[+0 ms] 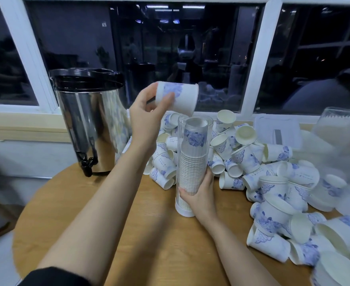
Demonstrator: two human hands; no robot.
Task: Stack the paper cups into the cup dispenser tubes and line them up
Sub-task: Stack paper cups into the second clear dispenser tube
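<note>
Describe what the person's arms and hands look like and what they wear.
Both forearms are bare, and the left hand and right hand have no gloves, rings or watch visible. A dark sleeve shows pushed up at the left arm's lower edge. The right arm shows no sleeve in view.

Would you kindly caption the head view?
Left hand tips a paper cup over the dispenser tube, steadied by right hand.

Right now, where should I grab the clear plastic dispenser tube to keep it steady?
Grip the clear plastic dispenser tube low on its round wall, from the right, as the right hand does. It stands upright and tall on the wooden table, and its open top must stay free for the white paper cup.
</note>
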